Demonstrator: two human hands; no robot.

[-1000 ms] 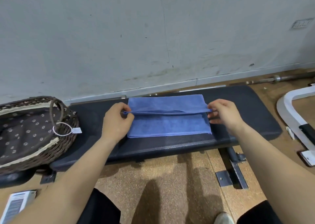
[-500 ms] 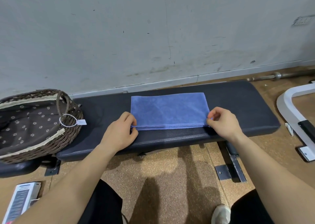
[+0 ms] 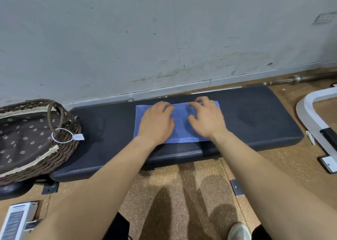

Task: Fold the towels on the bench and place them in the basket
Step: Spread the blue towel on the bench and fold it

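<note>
So the left grip and right grip had quit pinching the front corners and lay flat, fingers loose, holding nothing, atop the folded towel on the surface; basket further left.

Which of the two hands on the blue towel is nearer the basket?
The left hand: it rests flat on the towel half toward the basket; the right hand rests on the far half.

The blue towel is lying on the black bench, the brown basket (white-flowered dark lining) sitting at nine o'clock.
</note>
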